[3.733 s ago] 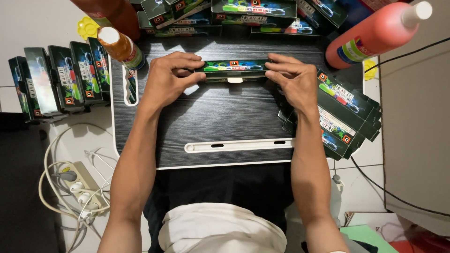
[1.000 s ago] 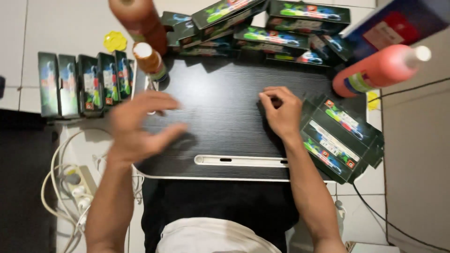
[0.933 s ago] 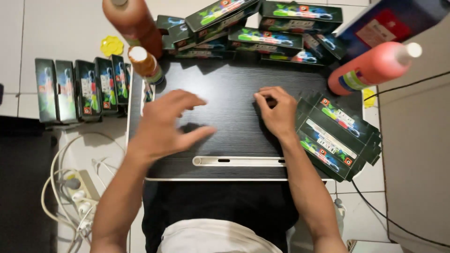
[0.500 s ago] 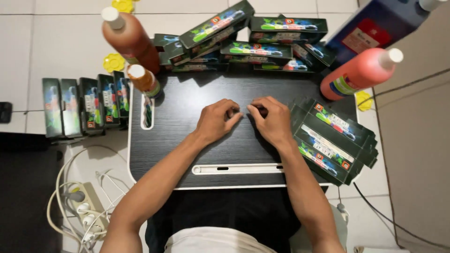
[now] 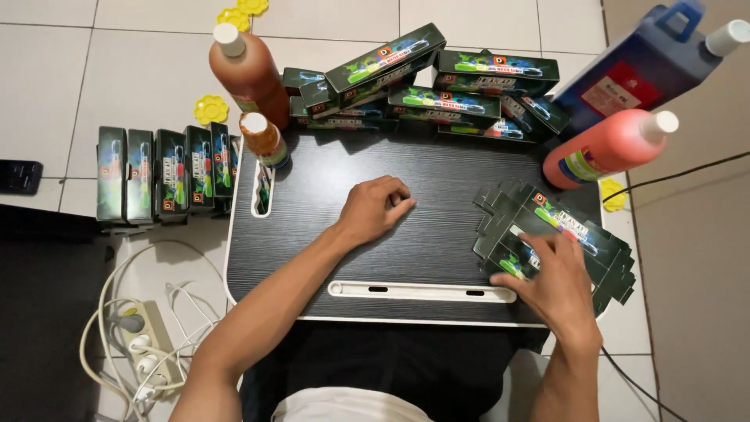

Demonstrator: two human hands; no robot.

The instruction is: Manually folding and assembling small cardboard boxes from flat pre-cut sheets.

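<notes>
The black wood-grain lap desk [image 5: 437,234] fills the middle, its near edge hidden behind the person's lap. The blue jug [image 5: 641,70] at top right is cut off by the frame. Behind the desk, glossy assembled cartons [image 5: 437,86] pile up, their print too small to make out. On the right, a stack of flat, unfolded dark cartons [image 5: 562,227] lies half off the desk; the right hand [image 5: 555,285] presses on it, fingers spread, palm down, grasping nothing I can see. The left hand [image 5: 375,207] rests mid-desk, loosely curled; its palm is hidden, so any contents can't be told.
</notes>
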